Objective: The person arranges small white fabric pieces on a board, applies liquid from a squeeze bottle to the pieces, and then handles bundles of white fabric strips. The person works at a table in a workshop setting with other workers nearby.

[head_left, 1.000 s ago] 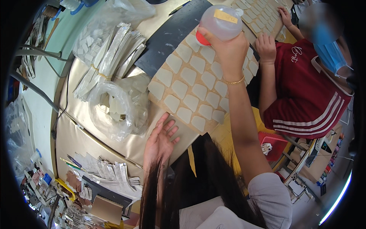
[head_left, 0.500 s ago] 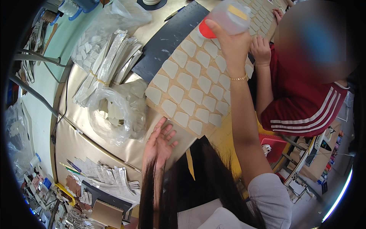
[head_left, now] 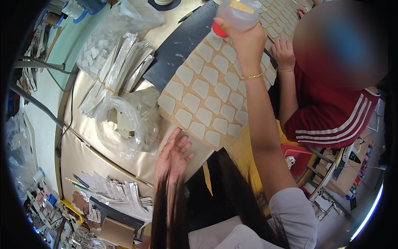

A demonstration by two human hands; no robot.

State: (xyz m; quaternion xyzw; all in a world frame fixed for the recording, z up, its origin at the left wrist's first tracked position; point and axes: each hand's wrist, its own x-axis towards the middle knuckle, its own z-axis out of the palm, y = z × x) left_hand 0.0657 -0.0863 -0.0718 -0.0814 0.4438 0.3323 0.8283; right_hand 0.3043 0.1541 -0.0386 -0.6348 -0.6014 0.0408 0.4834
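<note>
My right hand (head_left: 245, 40) is stretched far out and grips a clear squeeze bottle (head_left: 237, 13) with a red cap, tipped down over a tan board (head_left: 188, 146) covered with rows of pale rounded pads (head_left: 212, 76). The red cap hangs just above the board's far rows. My left hand (head_left: 174, 155) lies flat with fingers spread on the near corner of the board. My dark hair hangs in front of the lower part of the view.
A person in a red striped shirt (head_left: 331, 116) sits at the right, one hand (head_left: 283, 53) on the board. A clear plastic bag (head_left: 124, 122), bundled white strips (head_left: 114, 70), a dark mat (head_left: 178, 45) and stacked packets (head_left: 120, 195) lie on the table.
My right hand has carried the bottle farther out and up along the board. My left hand has stayed pressed on the near corner.
</note>
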